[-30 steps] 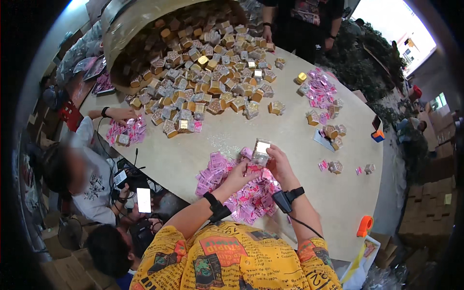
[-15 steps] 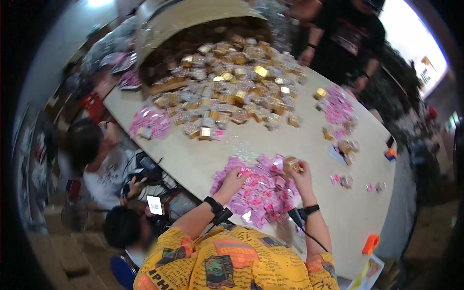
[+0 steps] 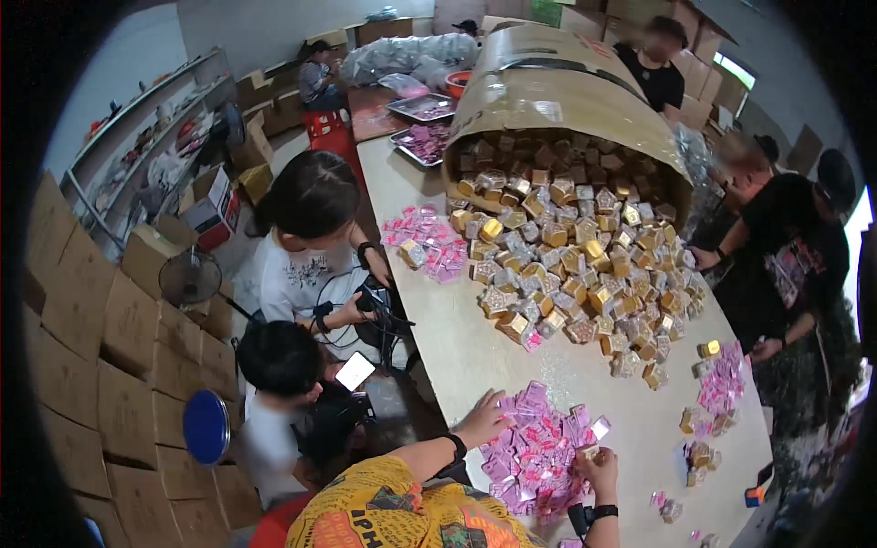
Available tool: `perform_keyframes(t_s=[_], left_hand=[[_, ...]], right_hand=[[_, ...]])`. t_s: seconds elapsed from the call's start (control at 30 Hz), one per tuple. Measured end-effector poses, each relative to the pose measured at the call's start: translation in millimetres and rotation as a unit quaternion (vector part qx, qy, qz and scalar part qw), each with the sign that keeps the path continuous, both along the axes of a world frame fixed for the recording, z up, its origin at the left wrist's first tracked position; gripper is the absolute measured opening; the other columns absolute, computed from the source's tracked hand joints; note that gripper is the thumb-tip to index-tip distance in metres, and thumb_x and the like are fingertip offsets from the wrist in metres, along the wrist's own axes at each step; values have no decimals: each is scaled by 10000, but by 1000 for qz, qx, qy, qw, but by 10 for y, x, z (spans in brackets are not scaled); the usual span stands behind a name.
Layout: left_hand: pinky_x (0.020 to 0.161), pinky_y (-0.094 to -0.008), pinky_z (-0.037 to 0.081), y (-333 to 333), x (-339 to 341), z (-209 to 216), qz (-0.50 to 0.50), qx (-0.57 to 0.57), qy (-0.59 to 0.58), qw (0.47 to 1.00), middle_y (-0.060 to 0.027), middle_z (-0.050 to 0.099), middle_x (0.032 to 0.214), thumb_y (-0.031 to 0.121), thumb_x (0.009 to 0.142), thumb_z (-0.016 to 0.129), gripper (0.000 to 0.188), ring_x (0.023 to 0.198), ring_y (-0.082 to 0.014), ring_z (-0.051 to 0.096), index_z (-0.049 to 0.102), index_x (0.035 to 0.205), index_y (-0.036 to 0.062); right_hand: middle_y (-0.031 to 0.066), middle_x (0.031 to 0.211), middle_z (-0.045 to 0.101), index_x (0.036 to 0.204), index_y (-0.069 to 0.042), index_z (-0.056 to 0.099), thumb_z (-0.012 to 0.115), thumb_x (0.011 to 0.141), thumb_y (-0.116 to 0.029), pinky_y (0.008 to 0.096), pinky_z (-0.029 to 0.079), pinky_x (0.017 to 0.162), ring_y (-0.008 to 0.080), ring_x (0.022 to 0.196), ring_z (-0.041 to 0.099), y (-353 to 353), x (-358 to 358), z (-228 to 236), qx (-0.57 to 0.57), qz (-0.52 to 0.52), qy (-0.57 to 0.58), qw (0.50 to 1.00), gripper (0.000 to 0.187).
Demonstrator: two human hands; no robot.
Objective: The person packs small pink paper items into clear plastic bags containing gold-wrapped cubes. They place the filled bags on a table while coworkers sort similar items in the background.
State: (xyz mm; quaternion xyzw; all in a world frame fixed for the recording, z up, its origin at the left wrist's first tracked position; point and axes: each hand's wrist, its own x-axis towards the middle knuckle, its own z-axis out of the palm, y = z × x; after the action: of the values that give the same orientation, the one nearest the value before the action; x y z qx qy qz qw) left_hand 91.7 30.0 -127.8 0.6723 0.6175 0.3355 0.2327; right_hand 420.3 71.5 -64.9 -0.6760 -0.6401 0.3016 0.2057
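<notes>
A heap of small pink packets [image 3: 534,447] lies on the table in front of me. My left hand [image 3: 484,422] rests at the heap's left edge, fingers stretched out over the packets and holding nothing I can see. At the right side of the heap, my right hand [image 3: 598,473] is closed around a small gold box in clear wrap [image 3: 591,452], mostly hidden by the fingers. Farther off, many similar gold boxes [image 3: 585,274] spill from a large cardboard carton [image 3: 557,91] lying on its side.
More pink packets lie at the left edge [image 3: 429,239] and right side [image 3: 722,379] of the pale table [image 3: 448,352]. Two people sit close on the left, one near a lit phone [image 3: 354,371]. Others stand at the right. Stacked cartons [image 3: 128,411] fill the lower left.
My view has swung up and left, so the carton and room show more. The left hand has shifted to the heap's edge with its fingers spread; the right still holds the gold box.
</notes>
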Motion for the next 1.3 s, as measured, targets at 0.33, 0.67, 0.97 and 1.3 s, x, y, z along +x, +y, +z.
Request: perform_keyframes(t_s=[0.33, 0.67, 0.97, 1.3], left_hand=[[1007, -454, 319, 162, -58, 346, 64, 77, -6, 995, -198, 484, 1154, 333, 743, 705, 392, 1139, -387, 428, 582, 974, 40], [937, -408, 399, 1120, -367, 614, -24, -46, 69, 996, -162, 503, 1166, 177, 809, 582, 384, 1130, -347, 447, 520, 1154, 21], [905, -380, 409, 1550, -58, 299, 20, 33, 266, 963, -175, 514, 1168, 148, 796, 476, 409, 1083, -307, 480, 511, 1125, -93], [936, -422, 370, 828, -398, 780, 30, 40, 113, 992, -130, 509, 1134, 299, 775, 646, 447, 1072, -322, 461, 558, 1135, 48]], right_hand=[[244, 1004, 567, 1160, 31, 526, 758, 670, -287, 416, 499, 808, 370, 927, 588, 347, -119, 112, -121, 102, -99, 982, 628], [251, 1090, 553, 1211, -51, 510, 739, 684, -256, 472, 487, 831, 415, 994, 556, 374, -247, 102, -82, 99, -204, 970, 609], [203, 1210, 501, 1231, -110, 510, 742, 690, -355, 503, 454, 876, 398, 1082, 514, 418, -307, 140, -148, 89, -211, 962, 637], [237, 1175, 529, 1221, -72, 520, 762, 682, -368, 473, 464, 886, 415, 1060, 531, 440, -459, 338, -140, 107, -212, 961, 661]])
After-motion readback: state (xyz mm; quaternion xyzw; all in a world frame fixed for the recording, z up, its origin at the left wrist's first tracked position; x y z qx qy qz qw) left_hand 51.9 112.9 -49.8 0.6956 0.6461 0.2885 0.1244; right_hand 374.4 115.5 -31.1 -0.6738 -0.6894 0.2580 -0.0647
